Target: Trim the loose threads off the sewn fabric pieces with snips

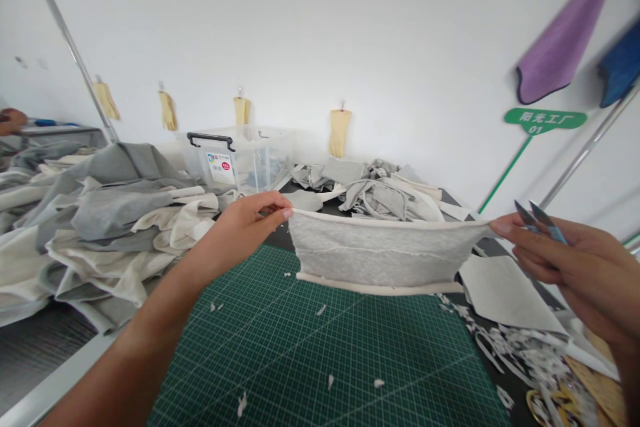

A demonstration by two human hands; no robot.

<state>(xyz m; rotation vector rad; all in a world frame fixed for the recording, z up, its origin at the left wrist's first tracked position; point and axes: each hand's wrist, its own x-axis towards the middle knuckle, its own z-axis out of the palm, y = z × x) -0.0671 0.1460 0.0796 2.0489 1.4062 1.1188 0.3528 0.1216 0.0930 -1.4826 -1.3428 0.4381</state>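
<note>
My left hand [240, 230] pinches one top corner of a grey knit fabric piece [380, 250], and my right hand [555, 260] pinches the other, so the piece hangs stretched between them. Its top and bottom edges carry cream binding. The lower edge rests on or just above a green cutting mat [280, 347] dotted with white scraps. Small steel blades with a blue grip, perhaps snips [543, 221], stick up from my right hand.
Heaped grey and cream cloth [100, 227] lies left of the mat, and more grey cloth [370, 190] lies behind it. A transparent plastic box [240, 160] with a black handle stands at the back. Cut scraps [525, 353], a pale fabric panel [505, 293] and gold-handled scissors [550, 407] lie to the right.
</note>
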